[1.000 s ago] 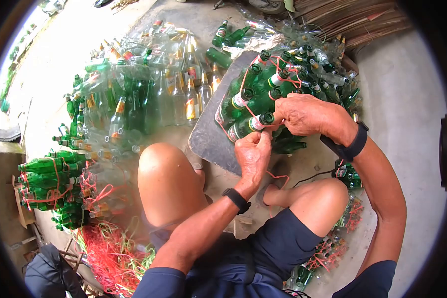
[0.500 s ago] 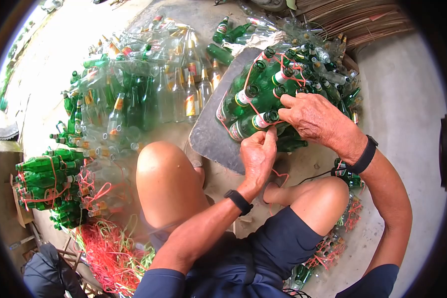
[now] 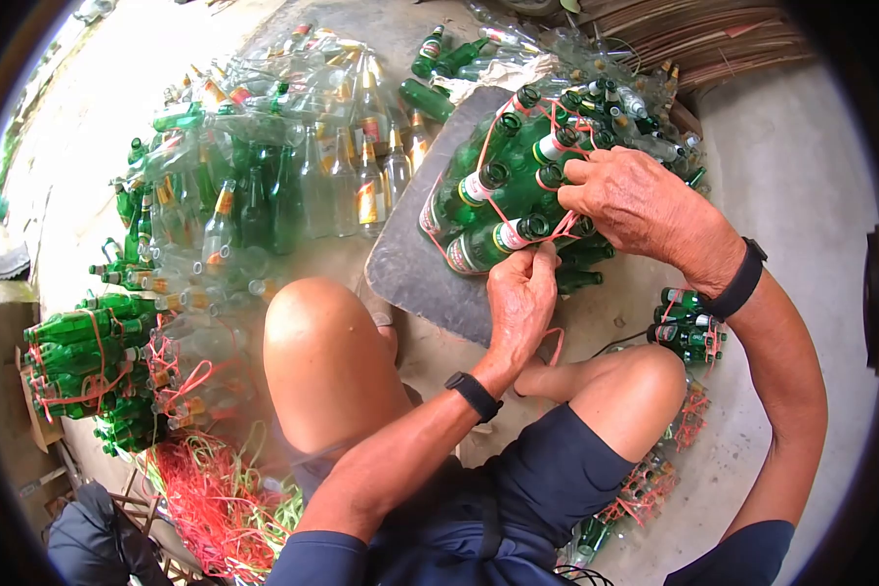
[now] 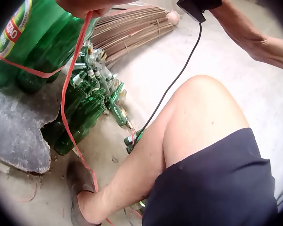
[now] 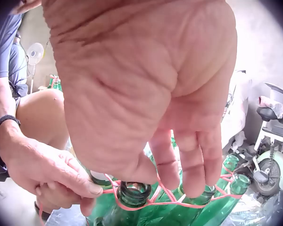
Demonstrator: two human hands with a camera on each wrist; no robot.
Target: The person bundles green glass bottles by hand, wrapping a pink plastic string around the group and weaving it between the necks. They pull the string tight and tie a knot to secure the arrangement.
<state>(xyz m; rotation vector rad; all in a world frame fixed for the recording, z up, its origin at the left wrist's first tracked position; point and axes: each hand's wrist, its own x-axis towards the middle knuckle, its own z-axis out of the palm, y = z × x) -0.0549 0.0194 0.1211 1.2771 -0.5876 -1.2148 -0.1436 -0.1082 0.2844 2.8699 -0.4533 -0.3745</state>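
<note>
Green bottles point(image 3: 508, 205) stand in a bundle on a dark board point(image 3: 396, 278), with pink strap point(image 3: 499, 211) looped around their necks. At the near corner, my left hand point(image 3: 521, 298) pinches the strap beside a bottle mouth; a length of strap point(image 4: 64, 103) hangs from it in the left wrist view. My right hand point(image 3: 649, 205) is over the bundle's right side. In the right wrist view, the fingers of my right hand point(image 5: 146, 84) point down among the bottle necks point(image 5: 134, 193), pinching strap between thumb and finger; the thumb tip is partly hidden.
Clear and green bottles point(image 3: 254, 210) stand massed on the left, above strapped bundles point(image 3: 78, 361). Loose red and green strap point(image 3: 205, 503) lies at lower left. More bottles point(image 3: 645, 103) lie behind the board. A black cable point(image 4: 172, 87) runs past my knee point(image 4: 198, 103).
Both hands have moved slightly right, and the right hand has drawn a little away from the left. More of the strap and a bottle mouth show between them.
</note>
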